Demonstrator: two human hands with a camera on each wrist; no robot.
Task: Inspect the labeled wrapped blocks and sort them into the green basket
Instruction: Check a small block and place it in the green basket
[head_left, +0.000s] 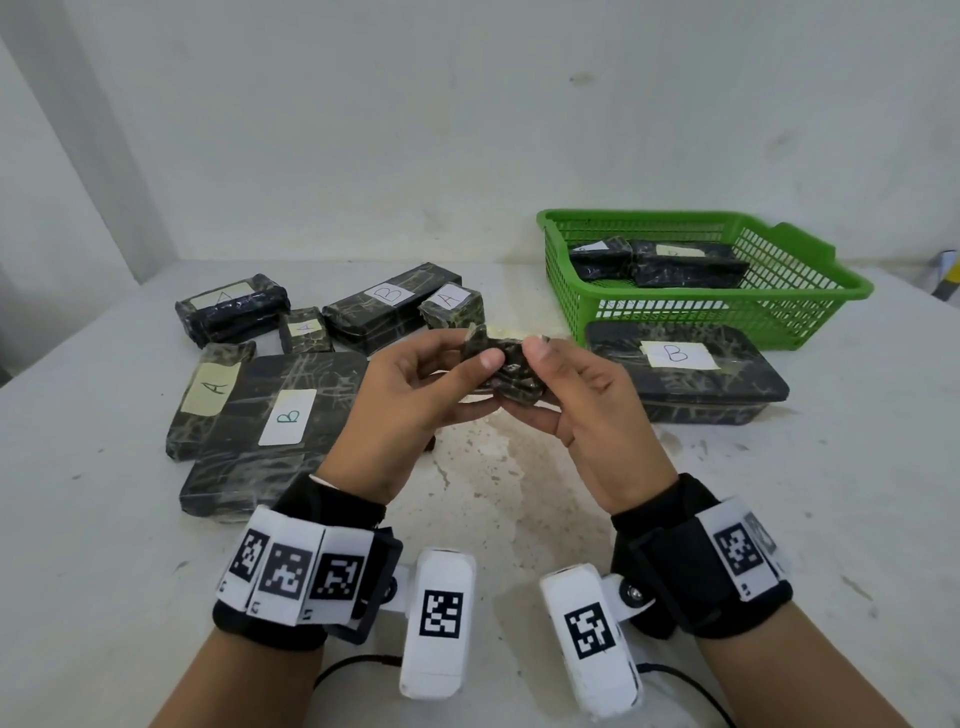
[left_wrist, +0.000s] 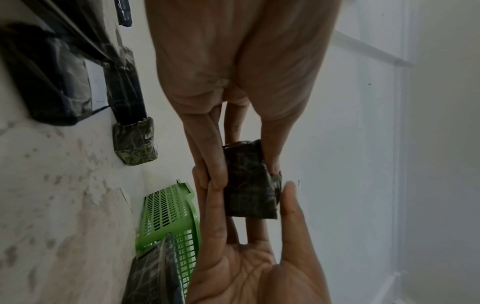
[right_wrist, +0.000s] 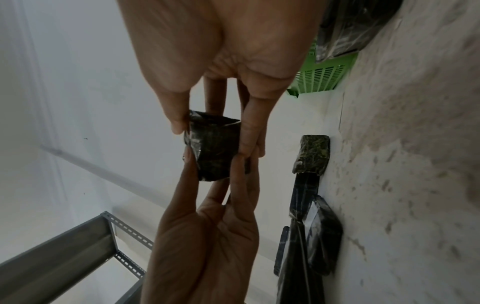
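**Small wrapped block under inspection**

Held above mid-bench: small wrapped block (head_left: 506, 371), pinched at opposite ends by left hand (head_left: 410, 395) and right hand (head_left: 582, 400), fingers curled tight on it. Likely light, stiff, film-slick; best gripped across short edges. Counted on the bench (head_left: 519, 493): seven labeled blocks, six at 10 o'clock, one at 1. Farther at 1 o'clock, green basket (head_left: 810, 317) with at least two blocks.
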